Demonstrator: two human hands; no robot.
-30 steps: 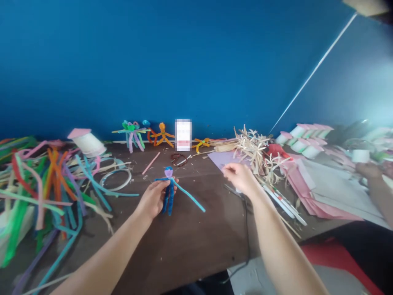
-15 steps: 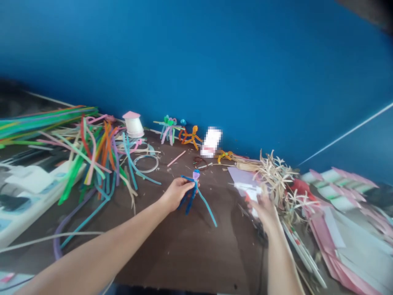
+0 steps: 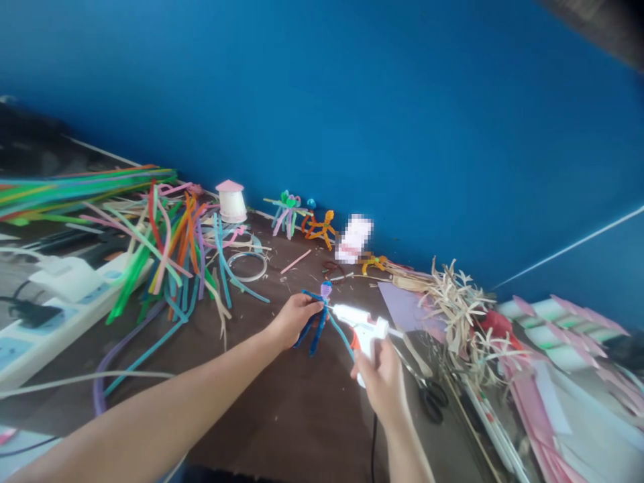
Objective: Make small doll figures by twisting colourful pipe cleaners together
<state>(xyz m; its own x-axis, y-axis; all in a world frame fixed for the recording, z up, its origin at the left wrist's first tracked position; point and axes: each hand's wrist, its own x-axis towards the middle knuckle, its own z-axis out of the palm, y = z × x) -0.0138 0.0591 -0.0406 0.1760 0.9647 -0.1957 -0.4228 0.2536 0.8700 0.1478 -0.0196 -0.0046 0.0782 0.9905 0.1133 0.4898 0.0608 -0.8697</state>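
Between the fingers of my left hand (image 3: 296, 318) is a small pipe-cleaner figure (image 3: 316, 330), with dark blue limbs, a purple face and a blue top. A light blue pipe cleaner (image 3: 343, 335) trails from it towards the lower right. My right hand (image 3: 382, 376) is closed around the handle of a white glue gun (image 3: 366, 329) with an orange trigger. The gun's nozzle points left, at the figure's neck; whether it touches is too small to tell. A black cord hangs below the grip.
Loose coloured pipe cleaners (image 3: 166, 248) and a white power strip (image 3: 30, 335) lie at left. A paper cup with a pink roof (image 3: 231, 201) and orange figures (image 3: 325, 229) stand by the blue wall. Black-handled scissors (image 3: 433, 400), dried strips (image 3: 460, 295) and pink paper (image 3: 533, 402) lie at right.
My right hand has brought the glue gun leftward from beside the purple sheet to the figure. The scissors now show. My left hand still holds the figure in nearly the same place.
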